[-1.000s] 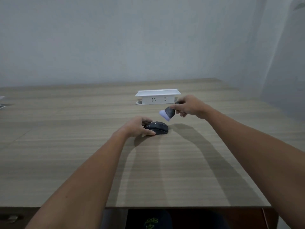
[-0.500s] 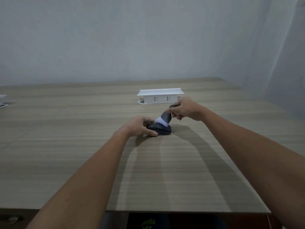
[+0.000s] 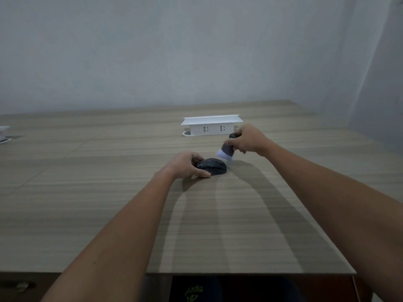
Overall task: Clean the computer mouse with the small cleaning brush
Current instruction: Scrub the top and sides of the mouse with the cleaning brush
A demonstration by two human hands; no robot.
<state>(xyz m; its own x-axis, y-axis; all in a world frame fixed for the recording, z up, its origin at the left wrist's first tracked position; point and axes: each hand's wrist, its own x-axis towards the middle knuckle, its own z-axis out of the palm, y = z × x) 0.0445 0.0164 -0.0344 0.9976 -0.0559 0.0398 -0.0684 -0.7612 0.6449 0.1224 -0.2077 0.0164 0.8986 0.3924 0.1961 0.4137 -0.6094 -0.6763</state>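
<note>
A dark computer mouse lies on the wooden table in the middle of the view. My left hand grips its left side and holds it down. My right hand holds a small cleaning brush with a dark body and white bristles. The bristles point down and left and hang just above and to the right of the mouse, apart from it.
A white pop-up power socket box stands on the table right behind my right hand. Another white object sits at the far left edge. The table's near edge runs below my forearms.
Half a second ago the bristles rested on the mouse top. The brush has since lifted up and to the right, off the mouse. My left hand keeps its hold.
</note>
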